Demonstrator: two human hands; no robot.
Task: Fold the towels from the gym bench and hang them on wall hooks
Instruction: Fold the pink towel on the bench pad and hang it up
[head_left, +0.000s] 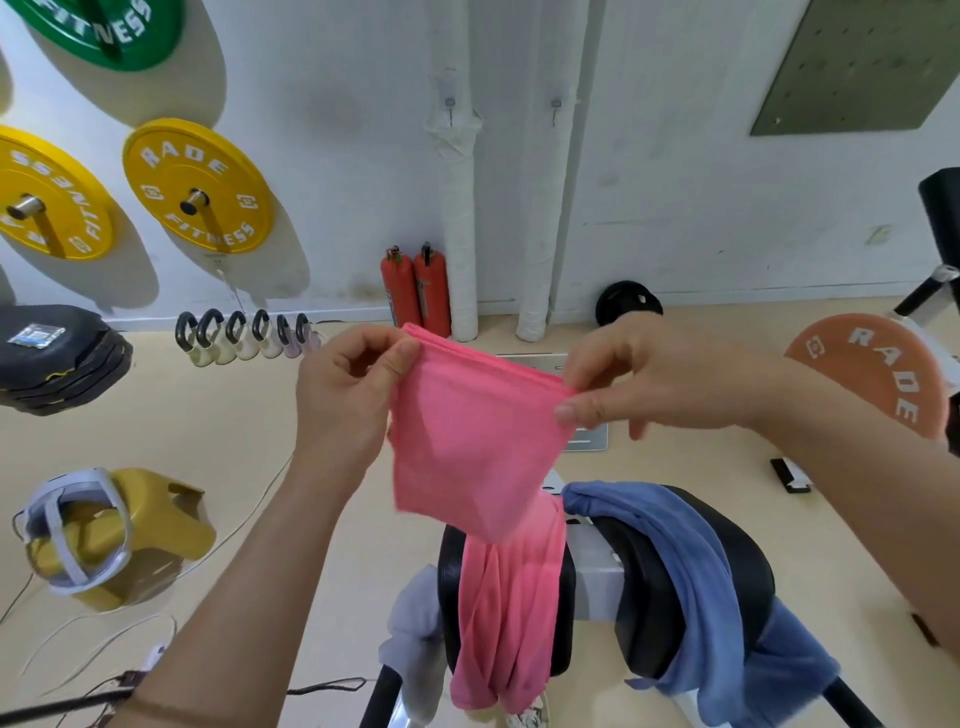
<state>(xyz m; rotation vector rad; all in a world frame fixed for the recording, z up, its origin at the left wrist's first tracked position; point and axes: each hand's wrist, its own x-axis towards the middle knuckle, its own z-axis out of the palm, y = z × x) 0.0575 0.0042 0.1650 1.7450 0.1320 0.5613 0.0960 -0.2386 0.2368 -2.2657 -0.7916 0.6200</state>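
Note:
A folded pink towel (467, 441) hangs in the air in front of me. My left hand (348, 395) pinches its top left corner and my right hand (639, 379) pinches its top right corner. Below, a black gym bench (649, 561) carries a second pink towel (511, 613), a blue towel (691, 566) and a grey towel (415, 634), all draped loosely. Two small metal wall hooks (451, 106) (556, 108) sit high on the white wall straight ahead, both bare.
Yellow weight plates (197, 187) and a green one hang on the wall at left. Two red fire extinguishers (415, 291) stand by white pipes. Kettlebells (244, 338), a yellow stool (130, 535), black pads (57, 358), an orange plate (872, 374) and cables are on the floor.

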